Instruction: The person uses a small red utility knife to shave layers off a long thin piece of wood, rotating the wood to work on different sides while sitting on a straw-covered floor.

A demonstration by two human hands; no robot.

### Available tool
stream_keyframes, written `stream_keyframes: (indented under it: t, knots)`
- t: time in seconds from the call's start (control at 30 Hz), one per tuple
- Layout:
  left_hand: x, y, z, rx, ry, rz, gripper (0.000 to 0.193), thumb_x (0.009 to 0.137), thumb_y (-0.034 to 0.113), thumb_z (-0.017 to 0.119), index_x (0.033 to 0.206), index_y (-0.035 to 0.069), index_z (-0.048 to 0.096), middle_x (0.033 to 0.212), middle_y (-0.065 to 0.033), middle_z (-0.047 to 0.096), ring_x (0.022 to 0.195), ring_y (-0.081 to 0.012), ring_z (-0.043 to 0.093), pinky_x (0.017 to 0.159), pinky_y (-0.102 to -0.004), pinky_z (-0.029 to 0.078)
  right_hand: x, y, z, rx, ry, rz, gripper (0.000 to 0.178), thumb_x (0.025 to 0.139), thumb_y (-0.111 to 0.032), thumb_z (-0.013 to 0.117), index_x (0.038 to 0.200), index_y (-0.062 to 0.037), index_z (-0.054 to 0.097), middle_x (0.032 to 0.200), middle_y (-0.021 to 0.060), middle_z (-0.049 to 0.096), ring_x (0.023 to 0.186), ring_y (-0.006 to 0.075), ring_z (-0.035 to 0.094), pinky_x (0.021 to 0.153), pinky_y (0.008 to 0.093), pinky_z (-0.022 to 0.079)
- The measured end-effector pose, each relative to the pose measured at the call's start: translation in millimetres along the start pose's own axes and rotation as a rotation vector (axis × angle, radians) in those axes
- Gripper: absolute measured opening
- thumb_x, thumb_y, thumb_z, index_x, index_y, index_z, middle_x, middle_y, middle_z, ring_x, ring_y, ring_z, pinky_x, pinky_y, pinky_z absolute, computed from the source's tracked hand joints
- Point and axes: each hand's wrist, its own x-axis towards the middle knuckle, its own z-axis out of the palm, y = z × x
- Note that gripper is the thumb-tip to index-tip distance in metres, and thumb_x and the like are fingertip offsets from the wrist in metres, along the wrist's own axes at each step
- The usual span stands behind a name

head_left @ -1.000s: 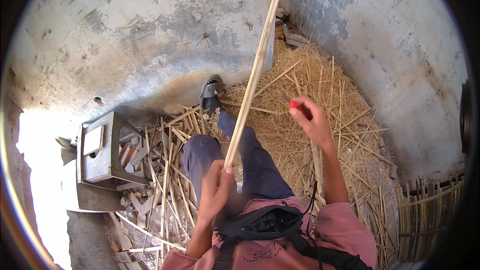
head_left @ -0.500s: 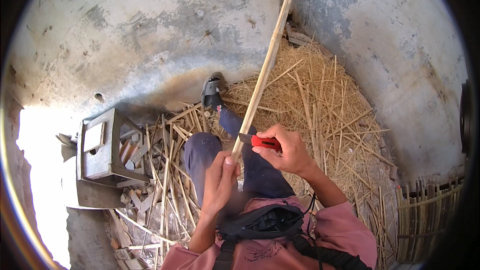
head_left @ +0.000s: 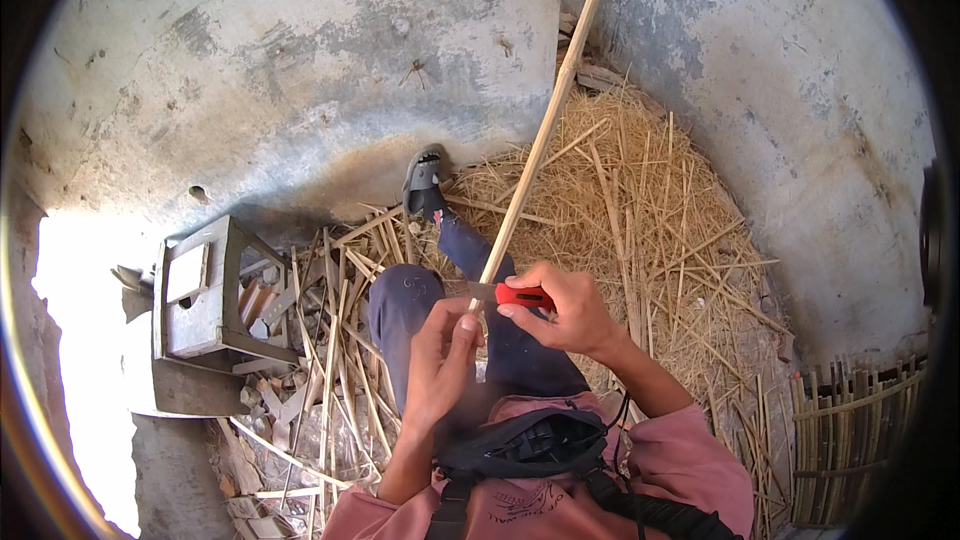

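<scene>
A long, pale bamboo strip (head_left: 545, 135) slants up and to the right from my lap, its far end in front of the wall. My left hand (head_left: 440, 355) is closed round its lower end, the thumb lying along the strip. In my right hand (head_left: 565, 310) is a red utility knife (head_left: 525, 297), gripped between thumb and fingers. Its blade points left and meets the strip just above my left thumb. How deep the blade sits in the strip I cannot tell.
A heap of shavings (head_left: 640, 210) and loose strips covers the floor ahead and right. At left stands a wooden box frame (head_left: 230, 290) amid broken bits and sticks. A slatted bamboo panel (head_left: 855, 440) leans at lower right. Worn walls (head_left: 350, 50) meet in a corner ahead.
The strip now shows a narrower face, and its far end has tilted slightly right. My right hand with the knife has moved a little down and left, closer to my left hand.
</scene>
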Motion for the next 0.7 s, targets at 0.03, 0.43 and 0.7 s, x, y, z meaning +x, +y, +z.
stream_keyframes:
  t: [0.03, 0.43, 0.7]
  knots:
    - [0.1, -1.1, -0.5, 0.011, 0.003, 0.007, 0.024, 0.113, 0.021, 0.055, 0.124, 0.001, 0.062, 0.088, 0.0000, 0.064, 0.074, -0.0043, 0.055, 0.064, -0.0219, 0.043, -0.9, 1.0, 1.1, -0.002, 0.003, -0.009, 0.030, 0.092, -0.025, 0.084, 0.108, -0.0044, 0.070, 0.091, 0.0105, 0.078, 0.077, 0.0231, 0.079, 0.065, 0.0334, 0.062]
    - [3.0, -0.6, 3.9, 0.021, -0.007, 0.049, 0.033, 0.103, 0.010, 0.073, 0.131, -0.001, 0.058, 0.111, -0.0054, 0.071, 0.097, -0.0062, 0.063, 0.082, -0.0235, 0.052, -9.2, -0.2, 14.6, 0.021, -0.003, -0.086, 0.026, 0.092, -0.022, 0.081, 0.109, -0.0057, 0.070, 0.092, 0.0076, 0.079, 0.075, 0.0233, 0.078, 0.064, 0.0341, 0.061]
    - [3.1, 3.5, 2.0, 0.001, -0.038, 0.047, 0.041, 0.100, 0.009, 0.077, 0.135, -0.003, 0.057, 0.115, -0.0086, 0.072, 0.105, -0.0094, 0.066, 0.089, -0.0245, 0.053, -13.4, 2.4, 19.2, 0.004, -0.030, -0.113, 0.026, 0.092, -0.022, 0.081, 0.109, -0.0048, 0.070, 0.093, 0.0077, 0.075, 0.075, 0.0248, 0.077, 0.062, 0.0361, 0.060]
